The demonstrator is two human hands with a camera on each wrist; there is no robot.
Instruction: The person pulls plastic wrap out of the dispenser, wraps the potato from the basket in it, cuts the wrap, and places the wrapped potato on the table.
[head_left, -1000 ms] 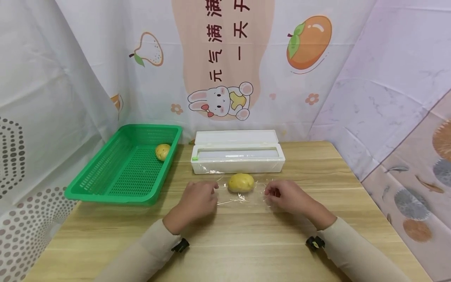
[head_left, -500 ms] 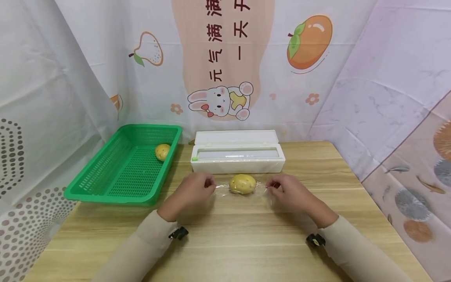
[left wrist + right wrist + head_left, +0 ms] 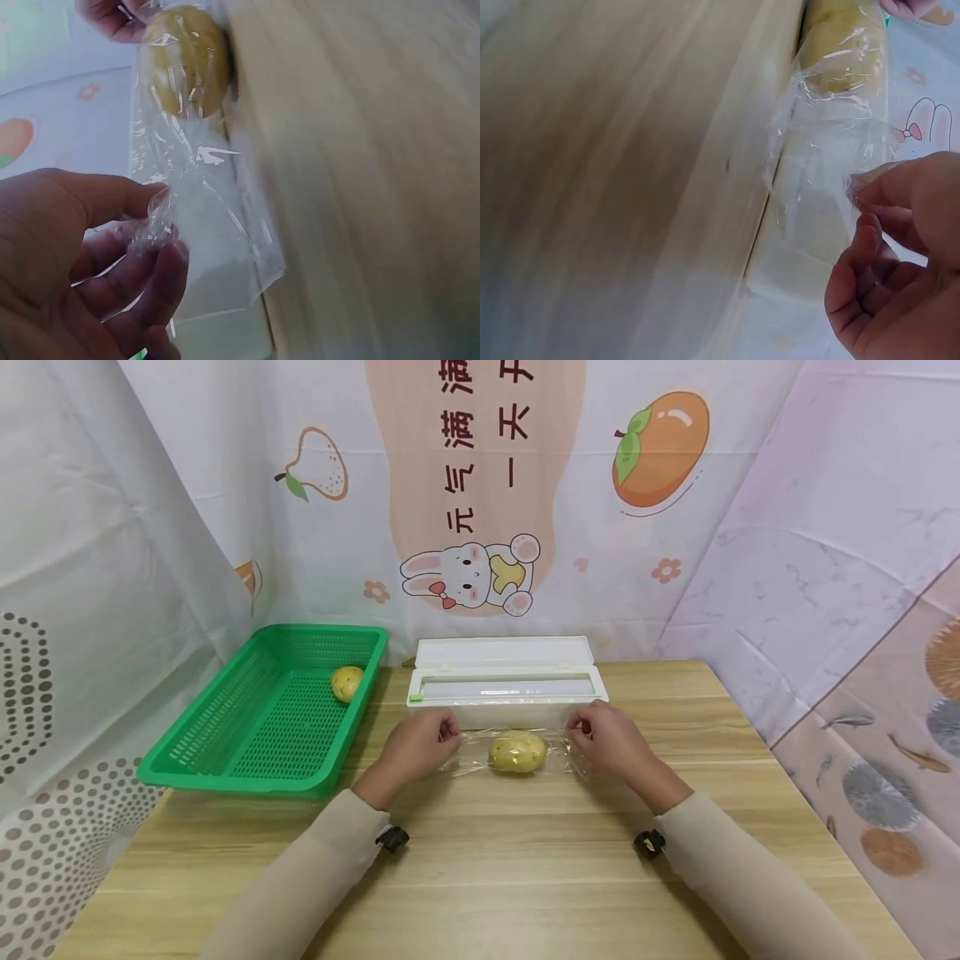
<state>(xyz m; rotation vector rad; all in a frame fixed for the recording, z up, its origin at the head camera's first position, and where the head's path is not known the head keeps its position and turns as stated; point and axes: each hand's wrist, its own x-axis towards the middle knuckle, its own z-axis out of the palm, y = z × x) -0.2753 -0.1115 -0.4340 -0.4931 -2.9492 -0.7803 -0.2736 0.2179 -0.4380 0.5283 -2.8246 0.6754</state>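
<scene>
The green basket (image 3: 266,727) sits toward the left of the counter (image 3: 487,877), its sides and floor pierced with slots and holes. In it, one potato (image 3: 346,683) lies against the right-hand wall, toward the far end. To the right of the basket, near the counter's back edge, stands a long white box (image 3: 506,716) with its lid (image 3: 504,652) tipped up behind it. Inside the box a pale roll (image 3: 506,688) lies lengthwise, and a small green tab (image 3: 416,697) sits at the left end of the front rim.

Just in front of the box is a second, yellow potato (image 3: 517,752), between the two hands and covered by clear plastic wrap (image 3: 214,195) that runs out to either side of it. Whether this potato touches the counter cannot be told. The left hand (image 3: 416,742) pinches a gathered, crumpled bit of the wrap between thumb and fingers, at the potato's left. The right hand (image 3: 611,739) pinches the wrap's edge between thumb and forefinger at the other side, its remaining fingers curled. Both hands are close to the front of the box, near its two ends.
</scene>
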